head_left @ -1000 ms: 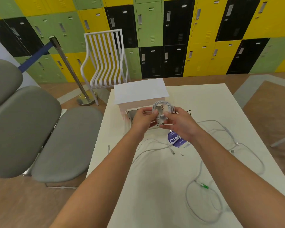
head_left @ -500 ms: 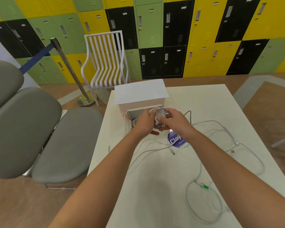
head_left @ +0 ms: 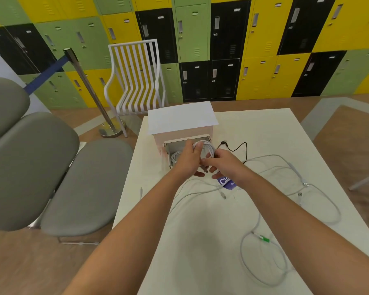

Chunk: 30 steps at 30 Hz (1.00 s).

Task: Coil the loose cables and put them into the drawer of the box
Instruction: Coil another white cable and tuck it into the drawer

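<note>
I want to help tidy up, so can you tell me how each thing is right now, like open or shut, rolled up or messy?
Drawer: pulled open, a white cable already inside.
Coiled white cable: rolled up, held over the drawer.
Left hand: gripping the coil.
Right hand: pinching the coil's lower end.
Black cable: loose on the table.
Long white cables: loose, uncoiled.
Cable with green plug: loose, uncoiled.

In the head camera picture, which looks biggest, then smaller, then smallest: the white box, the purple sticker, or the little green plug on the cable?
1. White box, by far the largest.
2. Purple sticker, partly hidden by the right hand.
3. Green plug, the smallest.
</note>
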Tool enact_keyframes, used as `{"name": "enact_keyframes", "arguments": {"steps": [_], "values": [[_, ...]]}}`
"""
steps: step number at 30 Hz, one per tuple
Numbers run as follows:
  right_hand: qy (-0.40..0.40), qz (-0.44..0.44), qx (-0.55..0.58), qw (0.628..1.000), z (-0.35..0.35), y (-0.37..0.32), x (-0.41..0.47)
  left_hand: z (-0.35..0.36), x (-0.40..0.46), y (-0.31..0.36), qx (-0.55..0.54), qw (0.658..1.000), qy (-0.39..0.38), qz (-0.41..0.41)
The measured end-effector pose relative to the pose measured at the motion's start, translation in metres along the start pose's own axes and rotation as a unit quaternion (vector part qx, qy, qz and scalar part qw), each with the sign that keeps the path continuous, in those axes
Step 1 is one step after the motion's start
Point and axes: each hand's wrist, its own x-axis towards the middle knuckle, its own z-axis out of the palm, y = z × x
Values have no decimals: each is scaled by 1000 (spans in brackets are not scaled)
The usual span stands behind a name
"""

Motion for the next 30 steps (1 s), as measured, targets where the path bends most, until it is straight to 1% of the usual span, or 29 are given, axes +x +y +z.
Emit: {"name": "enact_keyframes", "arguments": {"steps": [4,6,8,11,15,18,20,22,24,26,28,30], "values": [[28,20,117,993,-4,5,2,-8,-1,-2,-15,1000,-14,0],[9,26,179,984,-2,7,2,-10,0,-3,-24,1000,-11,7],[-13,22,211,977,1,6,3,-10,1,-3,-40,999,-1,9],[-9,6,192,981,3,2,4,-6,2,-3,-58,998,11,18],[30,-5,156,987,8,6,7,0,6,-3,-24,998,54,31],[41,-7,146,988,12,9,9,0,12,-7,-39,997,66,9],[51,-2,128,990,15,11,11,-3,15,-10,-65,996,61,-8],[48,10,120,992,17,13,15,-5,22,-16,-66,996,52,-19],[40,26,128,991,19,15,20,-6,26,-23,-72,996,45,-28],[52,43,153,986,21,16,26,-6,30,-30,-95,994,33,-41],[87,57,194,975,22,19,32,-7,31,-35,-152,987,18,-52],[124,60,220,966,21,21,39,-11,32,-41,-186,980,6,-69]]}}
